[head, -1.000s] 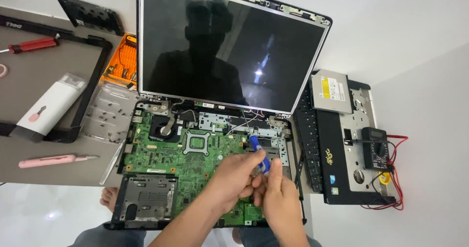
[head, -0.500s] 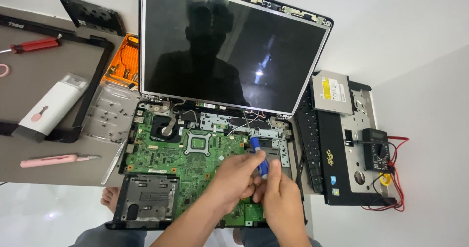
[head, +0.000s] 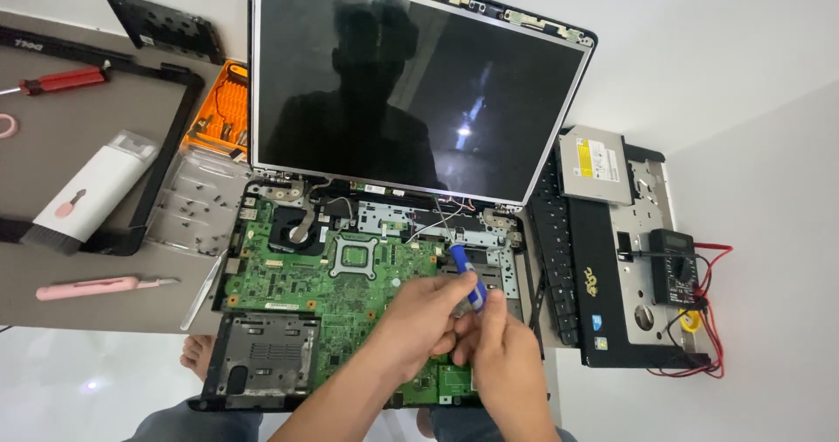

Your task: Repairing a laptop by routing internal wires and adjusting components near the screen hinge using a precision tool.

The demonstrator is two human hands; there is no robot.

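Note:
An opened laptop lies in front of me with its green motherboard bare and its dark screen panel standing behind. Both hands meet over the board's right part, around a small blue-handled screwdriver that stands tilted. My left hand comes in from the lower left and pinches the screwdriver's lower end. My right hand rises from below and closes on the same end from the right. The tip of the tool is hidden by my fingers.
Right of the board lie a detached keyboard, a black and silver top cover, an optical drive and a multimeter with red leads. On the left are an orange bit set, a black bezel, a white brush, a pink tool and a red screwdriver.
Both hands and the blue screwdriver stay at the same spot over the board; only my fingers shift slightly around the handle.

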